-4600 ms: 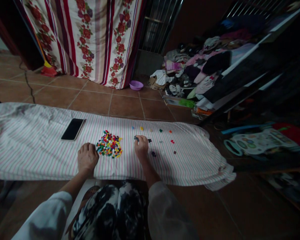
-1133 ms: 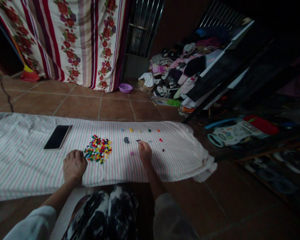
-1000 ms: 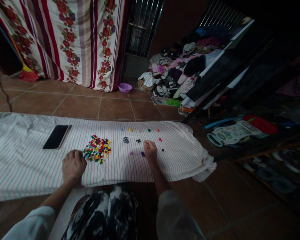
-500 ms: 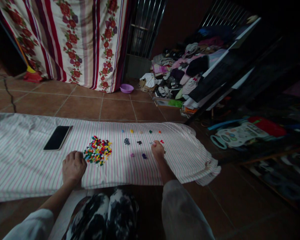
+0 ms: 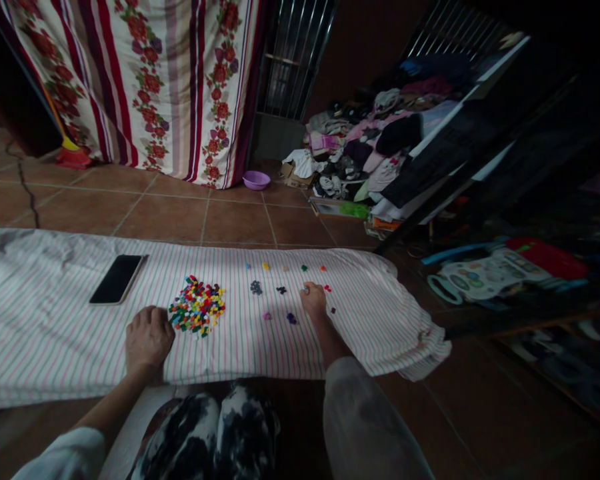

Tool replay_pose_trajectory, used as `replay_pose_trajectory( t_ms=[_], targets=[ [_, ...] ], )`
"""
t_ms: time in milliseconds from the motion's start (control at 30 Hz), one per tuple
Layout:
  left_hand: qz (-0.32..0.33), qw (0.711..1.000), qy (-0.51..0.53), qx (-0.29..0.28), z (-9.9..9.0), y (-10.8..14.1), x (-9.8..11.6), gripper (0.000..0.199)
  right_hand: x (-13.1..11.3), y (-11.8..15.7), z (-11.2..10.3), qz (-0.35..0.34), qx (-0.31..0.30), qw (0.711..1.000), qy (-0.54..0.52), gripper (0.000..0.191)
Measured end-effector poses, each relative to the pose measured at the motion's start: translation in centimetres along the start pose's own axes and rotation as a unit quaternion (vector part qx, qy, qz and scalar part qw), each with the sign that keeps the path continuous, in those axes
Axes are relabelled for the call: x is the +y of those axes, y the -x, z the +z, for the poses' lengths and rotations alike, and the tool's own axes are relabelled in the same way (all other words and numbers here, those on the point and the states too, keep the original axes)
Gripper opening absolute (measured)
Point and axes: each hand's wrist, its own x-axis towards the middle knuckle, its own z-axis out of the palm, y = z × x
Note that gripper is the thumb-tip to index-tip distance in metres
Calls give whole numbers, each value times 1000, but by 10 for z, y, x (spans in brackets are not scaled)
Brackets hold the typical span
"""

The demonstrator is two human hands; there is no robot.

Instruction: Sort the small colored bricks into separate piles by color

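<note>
My right hand [image 5: 313, 300] is over the striped cloth with its fingertips pinched together. A tiny pale speck shows at the tips; whether it is held or lies on the cloth I cannot tell. Around it lie small groups of coloured pieces: red [image 5: 328, 289], black [image 5: 281, 290], grey [image 5: 256, 287], purple [image 5: 291, 319], pink [image 5: 267, 316], green [image 5: 305, 268], and a dark brown piece [image 5: 333, 310]. My left hand [image 5: 150, 339] rests palm down with curled fingers, beside a mixed heap of small coloured pieces [image 5: 197, 307]; its fingertips are hidden.
A phone [image 5: 117, 280] lies on the striped cloth [image 5: 220, 353] at the left. More single pieces, yellow [image 5: 265, 265] and orange [image 5: 323, 268], sit along the far side. Beyond are a purple basin [image 5: 256, 180], a clothes pile [image 5: 360, 140] and a curtain [image 5: 175, 93].
The view has shifted slightly. My right hand has moved a little left relative to the pieces, uncovering the dark brown one. My left hand stays in place beside the heap.
</note>
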Motion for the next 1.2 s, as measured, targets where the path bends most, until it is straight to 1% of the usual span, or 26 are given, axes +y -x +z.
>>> replay_pose_trajectory(
  t_ms=[100, 200, 533, 800, 933, 1100, 1200],
  targets=[
    [2, 1000, -4, 6, 1, 0, -1, 27, -3, 0, 0, -5, -4, 1000, -3, 23],
    [3, 1000, -10, 10, 3, 0, -1, 26, -3, 0, 1, -1, -8, 1000, 2, 25],
    [-2, 1000, -9, 2, 1, 0, -1, 25, 3, -5, 1, -22, -21, 1000, 9, 25],
    [0, 1000, -6, 12, 5, -1, -2, 22, 4, -5, -4, -30, -28, 999, -5, 31],
    [0, 1000, -5, 6, 5, -1, -3, 21, 3, -1, -7, -21, -31, 999, -11, 34],
    [4, 1000, -1, 3, 5, -1, -4, 22, -3, 6, -13, -15, -6, 1000, -21, 34],
    [6, 1000, -1, 2, 5, -1, -4, 22, -18, 10, -17, -38, 22, 998, -52, 33]
  ],
)
